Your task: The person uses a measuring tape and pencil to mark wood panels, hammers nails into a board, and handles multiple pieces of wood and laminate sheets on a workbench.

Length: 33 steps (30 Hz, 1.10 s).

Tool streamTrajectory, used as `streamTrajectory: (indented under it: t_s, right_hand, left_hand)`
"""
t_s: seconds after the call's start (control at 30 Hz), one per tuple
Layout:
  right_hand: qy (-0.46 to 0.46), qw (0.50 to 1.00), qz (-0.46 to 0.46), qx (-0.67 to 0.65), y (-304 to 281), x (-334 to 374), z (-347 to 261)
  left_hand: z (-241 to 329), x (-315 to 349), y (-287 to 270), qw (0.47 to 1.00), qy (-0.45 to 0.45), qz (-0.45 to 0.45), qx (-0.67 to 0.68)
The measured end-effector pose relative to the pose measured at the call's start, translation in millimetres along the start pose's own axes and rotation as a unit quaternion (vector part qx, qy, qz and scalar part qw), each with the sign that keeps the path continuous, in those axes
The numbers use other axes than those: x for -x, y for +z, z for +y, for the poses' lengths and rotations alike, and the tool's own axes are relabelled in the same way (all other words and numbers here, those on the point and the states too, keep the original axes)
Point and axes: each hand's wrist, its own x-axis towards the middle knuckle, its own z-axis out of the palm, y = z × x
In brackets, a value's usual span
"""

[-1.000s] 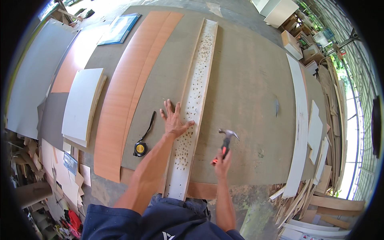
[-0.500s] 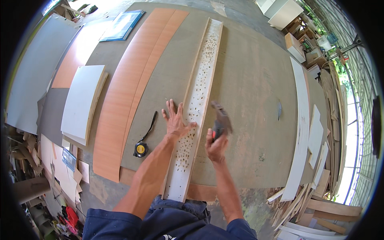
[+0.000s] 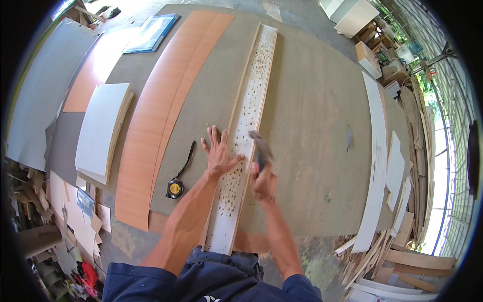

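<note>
A long white board (image 3: 247, 121) with thin raised wooden edges runs away from my waist, dotted all over with small brownish holes or spots. My left hand (image 3: 219, 154) lies across its left edge, fingers spread and thumb reaching onto the white face. In my right hand (image 3: 263, 182) is a hammer (image 3: 262, 152), gripped by its dark handle. The hammer's head, blurred by motion, is over the board's right part, just beyond my left thumb. Whether it touches the board I cannot tell. A yellow and black tape measure (image 3: 175, 189) with a black strap lies left of my left forearm.
The work sits on a large grey-brown tabletop (image 3: 307, 116). Orange wood-grain sheets (image 3: 163, 116) and a stack of white panels (image 3: 102, 130) lie to the left. White strips (image 3: 376, 166) lie along the right side, with piled offcuts (image 3: 370, 259) near the lower right.
The hammer has swung down and left, from right of the board to over it, along with my right hand. My left hand keeps its place on the board.
</note>
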Motion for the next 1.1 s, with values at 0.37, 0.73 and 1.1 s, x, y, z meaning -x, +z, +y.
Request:
streamTrajectory:
  t_s: [0.37, 0.73, 1.1]
  right_hand:
    - [-0.065, 0.968, 0.184, -0.158, -12.1, -12.8, -16.1]
    - [-0.015, 0.985, 0.143, -0.094, -9.8, -24.3, -15.8]
    - [0.028, 0.992, 0.071, -0.101, -18.0, -28.7, -25.8]
  left_hand:
    - [1.0, -2.2, -0.3, 1.000, -0.005, -0.009, -0.019]
    - [-5.1, -4.4, 3.1, 1.000, 0.004, 0.000, -0.019]
    - [-7.2, -4.7, 5.9, 1.000, 0.010, 0.010, -0.016]
